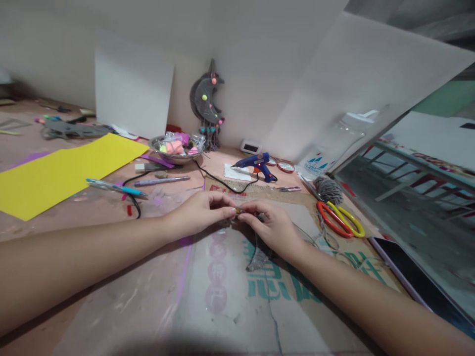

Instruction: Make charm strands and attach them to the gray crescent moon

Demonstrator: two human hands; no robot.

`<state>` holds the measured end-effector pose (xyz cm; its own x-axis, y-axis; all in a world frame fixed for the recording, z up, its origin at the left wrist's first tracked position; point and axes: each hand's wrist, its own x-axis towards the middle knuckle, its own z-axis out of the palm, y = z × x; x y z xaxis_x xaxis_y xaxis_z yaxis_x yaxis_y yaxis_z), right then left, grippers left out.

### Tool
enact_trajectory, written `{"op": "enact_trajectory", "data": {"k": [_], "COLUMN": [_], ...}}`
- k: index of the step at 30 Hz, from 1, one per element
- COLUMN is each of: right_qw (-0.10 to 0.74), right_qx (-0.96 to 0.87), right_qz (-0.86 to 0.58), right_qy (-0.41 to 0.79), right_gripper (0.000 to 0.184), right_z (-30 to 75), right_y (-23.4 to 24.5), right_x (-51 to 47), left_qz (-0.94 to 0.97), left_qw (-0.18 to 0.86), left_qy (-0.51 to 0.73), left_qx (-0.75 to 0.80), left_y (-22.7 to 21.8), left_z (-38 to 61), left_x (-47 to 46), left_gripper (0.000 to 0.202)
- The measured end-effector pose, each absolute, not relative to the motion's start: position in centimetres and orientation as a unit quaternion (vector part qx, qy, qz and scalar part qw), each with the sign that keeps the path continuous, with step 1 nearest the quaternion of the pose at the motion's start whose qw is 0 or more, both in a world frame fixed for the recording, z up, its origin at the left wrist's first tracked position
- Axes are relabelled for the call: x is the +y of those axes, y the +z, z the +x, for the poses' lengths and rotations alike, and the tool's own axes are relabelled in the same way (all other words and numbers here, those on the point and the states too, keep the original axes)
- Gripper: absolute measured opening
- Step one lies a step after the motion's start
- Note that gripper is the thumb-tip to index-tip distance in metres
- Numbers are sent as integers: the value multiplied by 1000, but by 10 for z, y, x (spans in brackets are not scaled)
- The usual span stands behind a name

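Note:
My left hand [202, 213] and my right hand [272, 226] meet over a flattened cardboard sheet [282, 296]. Both pinch a tiny object [238, 210] between their fingertips; it is too small to name. A grey cut-out piece [259, 258] lies under my right wrist. Beyond the hands, a blue glue gun [259, 164] rests on a white paper scrap, its black cord [222, 183] trailing left.
Red and yellow scissors [339, 217] and a bundle of grey yarn [328, 189] lie to the right. A dark tablet [419, 282] sits at the right edge. A metal bowl of pom-poms [177, 147], pens [115, 187], a yellow sheet [59, 170] and a grey moon decoration [208, 101] stand at the back left.

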<state>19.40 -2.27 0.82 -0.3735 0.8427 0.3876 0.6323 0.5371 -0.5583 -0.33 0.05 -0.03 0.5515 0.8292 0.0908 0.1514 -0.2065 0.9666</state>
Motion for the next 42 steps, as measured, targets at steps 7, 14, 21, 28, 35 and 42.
{"op": "enact_trajectory", "data": {"k": [7, 14, 21, 28, 35, 42], "right_qw": [319, 315, 315, 322, 331, 325], "right_qx": [-809, -826, -832, -812, -794, -786], "right_qz": [-465, -448, -438, -451, -463, -476], "right_qy": [165, 130, 131, 183, 215, 225], "right_gripper": [7, 8, 8, 16, 14, 15], "right_z": [194, 192, 194, 198, 196, 196], "right_y": [8, 7, 5, 12, 11, 11], "right_x": [-22, -22, -23, -23, -21, -20], "left_qz": [687, 694, 709, 715, 715, 705], "left_qw": [539, 523, 500, 505, 515, 519], "left_qy": [319, 321, 302, 294, 290, 305], "left_qx": [368, 376, 395, 383, 375, 373], "left_y": [2, 3, 5, 4, 2, 2], "left_z": [-2, 0, -1, -2, -3, -2], "left_x": [-3, -6, -6, -6, -4, -4], "left_gripper": [16, 21, 18, 19, 18, 18]}}
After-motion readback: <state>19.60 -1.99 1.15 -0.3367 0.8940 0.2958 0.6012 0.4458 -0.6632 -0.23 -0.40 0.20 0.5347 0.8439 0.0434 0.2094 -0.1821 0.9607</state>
